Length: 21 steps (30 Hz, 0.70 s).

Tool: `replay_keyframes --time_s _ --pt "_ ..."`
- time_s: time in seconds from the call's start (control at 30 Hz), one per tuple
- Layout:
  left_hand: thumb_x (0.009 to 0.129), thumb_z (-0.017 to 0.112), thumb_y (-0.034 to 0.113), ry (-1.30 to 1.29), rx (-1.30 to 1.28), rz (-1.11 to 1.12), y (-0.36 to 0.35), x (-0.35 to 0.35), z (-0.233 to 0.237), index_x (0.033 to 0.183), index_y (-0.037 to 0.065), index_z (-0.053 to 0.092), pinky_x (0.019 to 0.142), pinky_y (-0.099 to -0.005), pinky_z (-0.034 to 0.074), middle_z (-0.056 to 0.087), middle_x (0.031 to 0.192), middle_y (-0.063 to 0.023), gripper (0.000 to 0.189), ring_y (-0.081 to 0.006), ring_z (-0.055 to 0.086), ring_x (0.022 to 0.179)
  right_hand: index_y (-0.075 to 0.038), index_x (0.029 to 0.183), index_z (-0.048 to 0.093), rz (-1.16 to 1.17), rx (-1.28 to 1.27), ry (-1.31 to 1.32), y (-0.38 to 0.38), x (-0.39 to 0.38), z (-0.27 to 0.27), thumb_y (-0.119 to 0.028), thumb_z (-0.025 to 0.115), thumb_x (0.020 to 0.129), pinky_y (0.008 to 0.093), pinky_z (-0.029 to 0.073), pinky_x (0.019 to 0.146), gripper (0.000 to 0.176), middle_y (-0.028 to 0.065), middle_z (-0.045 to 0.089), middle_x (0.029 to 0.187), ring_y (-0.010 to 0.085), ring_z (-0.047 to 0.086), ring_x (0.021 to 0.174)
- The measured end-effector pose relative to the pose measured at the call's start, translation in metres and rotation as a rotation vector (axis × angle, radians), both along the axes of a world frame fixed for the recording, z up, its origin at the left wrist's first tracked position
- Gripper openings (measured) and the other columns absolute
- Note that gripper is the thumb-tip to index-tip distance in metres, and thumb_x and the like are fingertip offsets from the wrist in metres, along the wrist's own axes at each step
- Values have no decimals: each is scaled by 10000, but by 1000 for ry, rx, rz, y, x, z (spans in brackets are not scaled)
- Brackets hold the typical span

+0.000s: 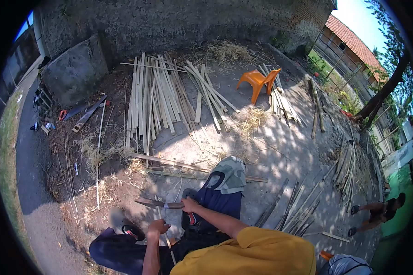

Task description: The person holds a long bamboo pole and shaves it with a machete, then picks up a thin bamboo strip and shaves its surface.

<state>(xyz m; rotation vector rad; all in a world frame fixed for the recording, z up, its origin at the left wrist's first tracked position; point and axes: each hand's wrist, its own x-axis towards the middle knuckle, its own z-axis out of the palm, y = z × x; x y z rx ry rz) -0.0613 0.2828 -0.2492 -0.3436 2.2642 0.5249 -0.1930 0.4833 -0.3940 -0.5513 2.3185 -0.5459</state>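
My right hand is closed round the wooden handle of a machete, its blade pointing left. Below it, my left hand is closed on a thin bamboo strip. The strip slants from beside my lap up past the fingers, and its upper end crosses the machete near where blade meets handle. A camouflage cloth covers my right knee. My dark trousers and sandals show on either side of the strip.
Long split bamboo strips lie piled ahead, with more strips at right. An orange plastic chair stands beyond. Handsaws lie at left near a concrete block. Shavings litter the ground. Another person is at far right.
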Motion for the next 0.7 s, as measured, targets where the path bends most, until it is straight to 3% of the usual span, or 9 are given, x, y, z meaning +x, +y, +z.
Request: replay_keyframes --time_s 0.2,0.5,0.57,0.7 --pt "846 634 535 -37 18 -36 -2 -2 -13 1189 69 661 961 -448 491 658 1200 -173 579 -352 611 1143 -170 1315 514 23 12 -15 0 -3 7 -286 720 749 490 479 956 614 232 535 1190 431 560 1114" --pt "849 612 574 -41 44 -47 -6 1 -33 1242 105 633 982 -454 476 638 1244 -156 613 -338 593 1178 -168 1308 520 11 1 -12 0 -4 1 -280 704 753 493 477 959 595 230 544 1181 426 562 1111" --pt "839 622 565 2 58 -4 -5 3 -29 1196 64 656 970 -434 477 669 1163 -197 616 -357 611 1140 -168 1305 523 -12 0 -13 2 -2 5 -277 702 752 491 477 958 591 228 546 1180 425 563 1109" --pt "839 624 570 -24 31 -22 -3 1 -28 1209 82 652 961 -424 487 677 1158 -175 613 -338 620 1134 -154 1268 547 -29 -4 -23 1 -4 3 -258 699 740 484 482 945 559 226 559 1160 425 575 1084"
